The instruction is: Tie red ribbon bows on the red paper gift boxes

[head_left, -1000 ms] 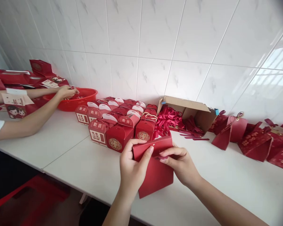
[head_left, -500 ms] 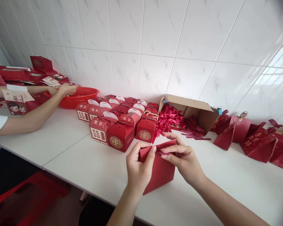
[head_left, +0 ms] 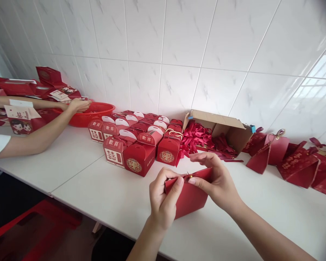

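A plain red paper gift box [head_left: 191,198] stands on the white table [head_left: 103,192] in front of me. My left hand [head_left: 164,203] pinches its top flap at the left side. My right hand [head_left: 216,181] pinches the top edge from the right, thumb and forefinger closed on a small gold stud at the fold, the other fingers raised. The top of the box is pressed nearly closed between both hands.
Finished red gift boxes [head_left: 137,143] stand in rows behind. An open cardboard carton [head_left: 228,127] holds red ribbons [head_left: 195,136]. Folded red boxes [head_left: 296,163] lie at the right. Another person's arm [head_left: 40,136] reaches into a red basket [head_left: 97,108] at the left.
The box's top has been folded down and pinched together; it sits lower on the table. My right fingers have moved onto the gold stud. The other person's hand stays at the basket.
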A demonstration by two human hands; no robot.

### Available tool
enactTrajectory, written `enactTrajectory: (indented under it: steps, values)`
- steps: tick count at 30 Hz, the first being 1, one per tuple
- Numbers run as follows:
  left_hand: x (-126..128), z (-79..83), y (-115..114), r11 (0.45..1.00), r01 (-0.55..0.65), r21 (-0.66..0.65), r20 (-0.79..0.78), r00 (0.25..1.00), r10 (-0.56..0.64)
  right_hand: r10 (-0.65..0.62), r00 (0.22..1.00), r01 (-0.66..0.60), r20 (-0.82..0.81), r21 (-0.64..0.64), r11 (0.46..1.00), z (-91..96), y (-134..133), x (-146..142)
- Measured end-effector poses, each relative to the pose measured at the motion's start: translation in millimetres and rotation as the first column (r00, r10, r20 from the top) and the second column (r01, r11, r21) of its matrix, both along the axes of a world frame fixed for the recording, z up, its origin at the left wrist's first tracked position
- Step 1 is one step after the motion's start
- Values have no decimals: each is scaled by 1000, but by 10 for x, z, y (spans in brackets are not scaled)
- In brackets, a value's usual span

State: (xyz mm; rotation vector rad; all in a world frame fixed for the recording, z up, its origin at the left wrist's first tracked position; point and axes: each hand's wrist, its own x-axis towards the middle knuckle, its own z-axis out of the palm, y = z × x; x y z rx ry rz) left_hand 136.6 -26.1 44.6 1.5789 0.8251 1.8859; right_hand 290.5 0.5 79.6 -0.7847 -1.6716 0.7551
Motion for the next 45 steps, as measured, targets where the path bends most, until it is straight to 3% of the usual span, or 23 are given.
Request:
enactTrajectory:
  steps: [3,5,9,11,14,20,25,30,34,36,41,45]
  values:
    - [-22,-25,24,986,-25,163,-150,987,50,111,988,-101,110,-93,990,72,-42,53]
    - [-12,-37,43,969,-118,219,-266,948,176,85,993,-76,80,-116,990,95,-49,67]
    - [102,-37,41,847,-418,329,-425,735,528,-7,997,-7,-75,-190,982,87,-18,50]
    - [184,-27,5,809,-495,316,-477,654,587,-24,991,-9,-132,-241,971,80,-17,25]
    - [293,-16,-61,784,-568,251,-498,619,607,-26,982,-30,-185,-294,955,76,-66,-32]
    - [346,-38,-65,731,-645,223,-389,629,673,45,974,-122,-222,-349,929,73,-194,-125]
    - [211,-25,1,836,-499,229,-374,748,549,20,980,-89,-196,-352,932,113,-155,-57]
    - [-33,88,-4,914,-403,41,-426,821,381,-30,988,-18,-152,-300,954,116,-99,19]
    - [-275,249,-73,942,-314,-122,-490,844,218,-24,999,17,-43,-171,985,92,-93,12]
    - [-401,337,-140,940,-311,-141,-490,847,207,10,1000,-8,20,-69,998,99,-111,8]
    - [-597,470,-412,952,-303,34,-327,897,297,139,976,-172,165,211,962,149,-233,14]
    - [-491,496,-603,894,-441,87,-23,896,444,234,947,-299,222,329,896,182,-369,-27]
